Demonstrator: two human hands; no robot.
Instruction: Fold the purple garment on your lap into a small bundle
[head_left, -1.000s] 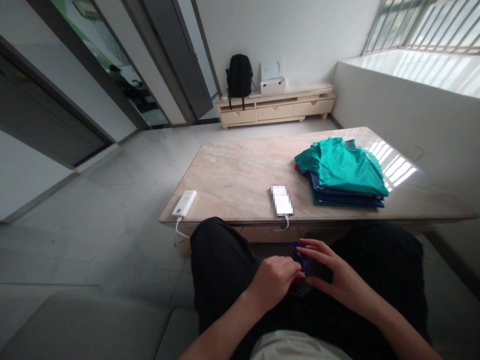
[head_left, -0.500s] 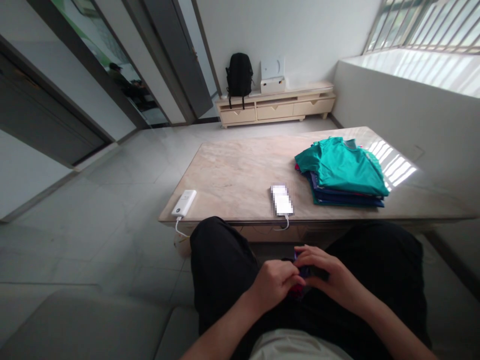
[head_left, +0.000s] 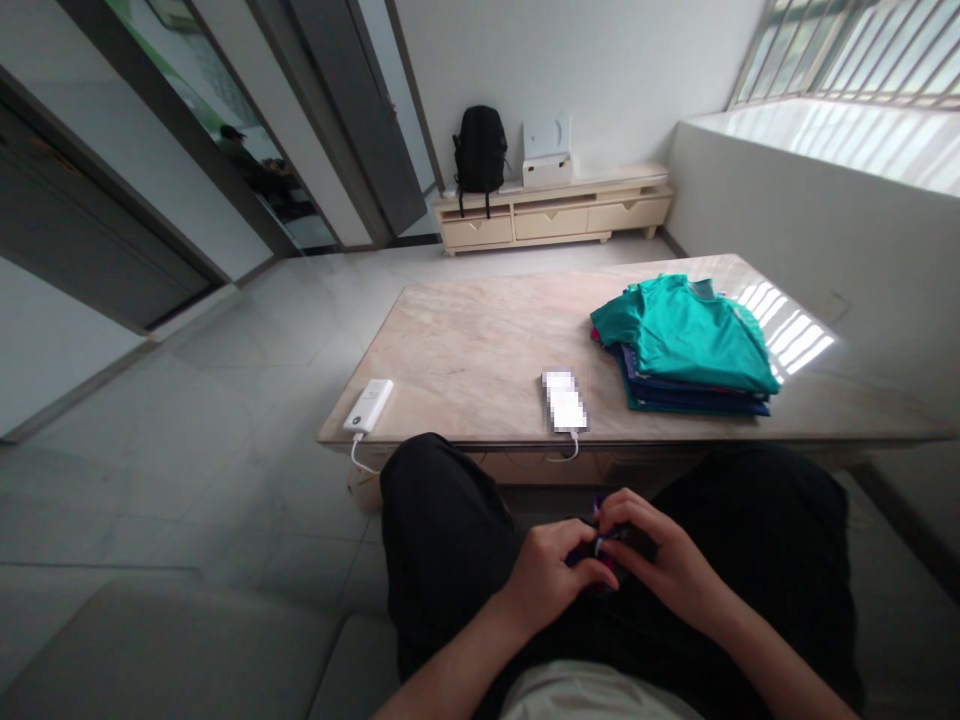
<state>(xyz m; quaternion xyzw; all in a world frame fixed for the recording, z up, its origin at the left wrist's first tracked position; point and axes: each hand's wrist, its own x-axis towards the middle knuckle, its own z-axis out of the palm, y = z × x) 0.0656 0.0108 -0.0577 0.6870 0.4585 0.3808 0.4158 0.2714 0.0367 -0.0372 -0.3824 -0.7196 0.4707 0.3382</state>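
Both hands meet over my lap, between my knees in black trousers. My left hand (head_left: 551, 575) and my right hand (head_left: 660, 560) pinch a small purple and pink cloth item (head_left: 592, 550) between their fingertips; most of it is hidden by the fingers. A stack of folded shirts (head_left: 686, 345) with a teal one on top lies on the right part of the marble table (head_left: 480, 350) in front of me.
A phone (head_left: 564, 400) and a white power bank (head_left: 369, 405), each with a cable, lie near the table's front edge. A low cabinet (head_left: 551, 215) with a black backpack (head_left: 480, 150) and a white box stands at the far wall. A ledge runs along the right.
My right hand has drawn in from spread fingers to a pinch. Both hands have closed together on the small cloth item, which is now mostly covered.
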